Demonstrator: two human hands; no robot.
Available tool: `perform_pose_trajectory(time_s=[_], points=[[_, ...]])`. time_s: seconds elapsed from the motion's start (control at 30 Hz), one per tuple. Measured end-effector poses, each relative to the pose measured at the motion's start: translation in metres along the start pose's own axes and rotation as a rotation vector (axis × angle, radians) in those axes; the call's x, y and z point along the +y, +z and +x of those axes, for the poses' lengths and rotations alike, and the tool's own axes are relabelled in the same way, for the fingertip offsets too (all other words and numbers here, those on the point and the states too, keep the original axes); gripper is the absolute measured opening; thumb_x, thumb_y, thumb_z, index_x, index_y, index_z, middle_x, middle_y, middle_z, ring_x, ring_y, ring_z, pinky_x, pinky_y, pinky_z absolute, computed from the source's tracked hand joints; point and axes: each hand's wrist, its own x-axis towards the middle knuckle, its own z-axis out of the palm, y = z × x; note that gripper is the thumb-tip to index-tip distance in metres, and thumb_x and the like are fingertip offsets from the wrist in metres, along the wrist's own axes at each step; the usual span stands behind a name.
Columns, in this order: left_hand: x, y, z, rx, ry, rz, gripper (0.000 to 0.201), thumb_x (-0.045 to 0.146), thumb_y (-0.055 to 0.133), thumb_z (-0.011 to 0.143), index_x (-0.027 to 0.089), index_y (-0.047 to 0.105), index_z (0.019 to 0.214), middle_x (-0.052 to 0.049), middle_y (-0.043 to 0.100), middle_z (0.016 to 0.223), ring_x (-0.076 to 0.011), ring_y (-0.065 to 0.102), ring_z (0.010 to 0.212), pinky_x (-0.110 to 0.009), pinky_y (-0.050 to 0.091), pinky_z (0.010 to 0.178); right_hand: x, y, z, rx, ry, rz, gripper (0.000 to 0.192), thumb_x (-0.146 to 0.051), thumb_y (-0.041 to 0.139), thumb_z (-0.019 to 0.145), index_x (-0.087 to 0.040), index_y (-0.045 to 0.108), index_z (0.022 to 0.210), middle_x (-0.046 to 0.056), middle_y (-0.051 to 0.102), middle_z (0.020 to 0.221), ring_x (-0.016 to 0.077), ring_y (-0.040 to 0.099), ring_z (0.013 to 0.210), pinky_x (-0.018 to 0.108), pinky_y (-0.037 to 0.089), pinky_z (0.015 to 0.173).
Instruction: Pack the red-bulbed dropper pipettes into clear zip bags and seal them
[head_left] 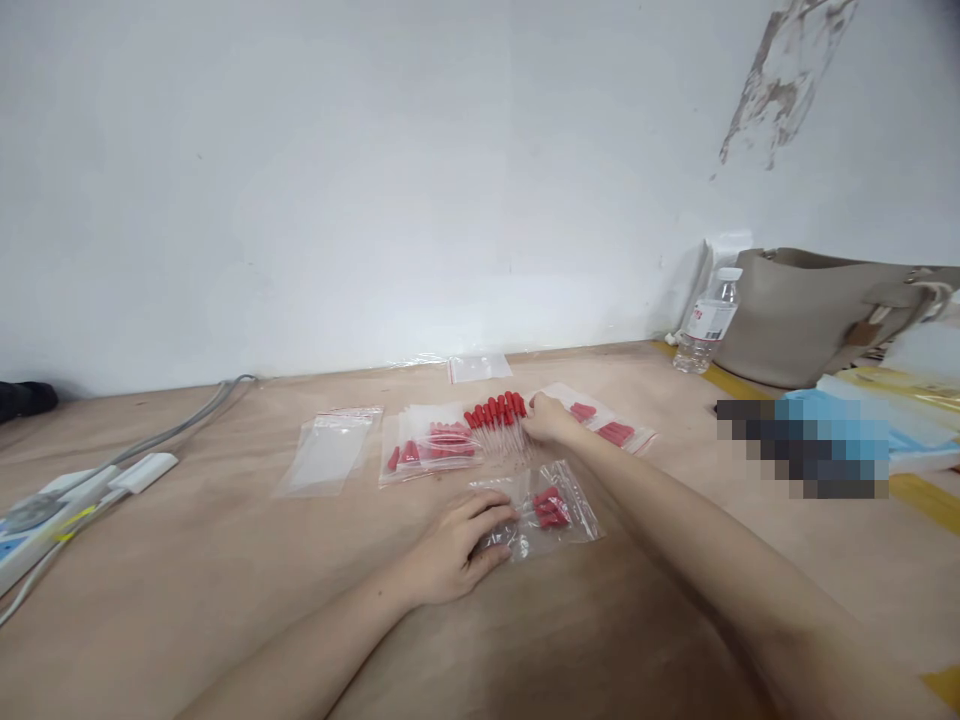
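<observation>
While the left hand (457, 545) lies flat, fingers spread, pinning the near bag (551, 510), the right hand (547, 418) reaches beyond it, fingers curled on the row of red-capped droppers (495, 415); row runs left-right.

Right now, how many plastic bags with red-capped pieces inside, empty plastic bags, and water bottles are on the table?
Bags with red-capped pieces: 3
Empty plastic bags: 2
Water bottles: 1
Total: 6
</observation>
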Motion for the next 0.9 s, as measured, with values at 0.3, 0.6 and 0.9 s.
perform_pose_trajectory(time_s=[0.3,0.6,0.9], points=[[0.000,0.000,-0.002,-0.050,-0.007,0.062,0.037,0.028,0.043,0.086,0.024,0.041,0.123,-0.006,0.041,0.128,-0.0224,0.038,0.117,-0.040,0.033,0.098,-0.002,-0.016,-0.002,0.025,0.074,0.007,0.047,-0.017,0.056,0.068,-0.008,0.043,0.112,0.015,0.063,0.082,0.0213,0.060,0.072,0.025,0.042,0.058],[-0.001,0.001,-0.002,-0.050,-0.005,0.081,0.041,0.029,0.042,0.087,0.026,0.037,0.128,-0.005,0.039,0.130,-0.0226,0.035,0.119,-0.042,0.031,0.099,0.063,-0.031,-0.076,0.254,0.062,0.829,0.070,-0.030,0.056,0.068,-0.022,0.015,0.124,-0.007,0.049,0.064,0.0113,0.053,0.045,0.024,0.046,0.043],[-0.002,0.000,-0.001,-0.017,0.005,0.048,0.040,0.029,0.043,0.087,0.026,0.038,0.127,-0.006,0.042,0.129,-0.0230,0.038,0.118,-0.042,0.033,0.098,0.056,-0.010,-0.102,0.177,0.131,1.179,0.041,-0.039,0.057,0.069,-0.026,0.031,0.098,-0.006,0.052,0.064,0.0143,0.060,0.056,0.031,0.052,0.057]])
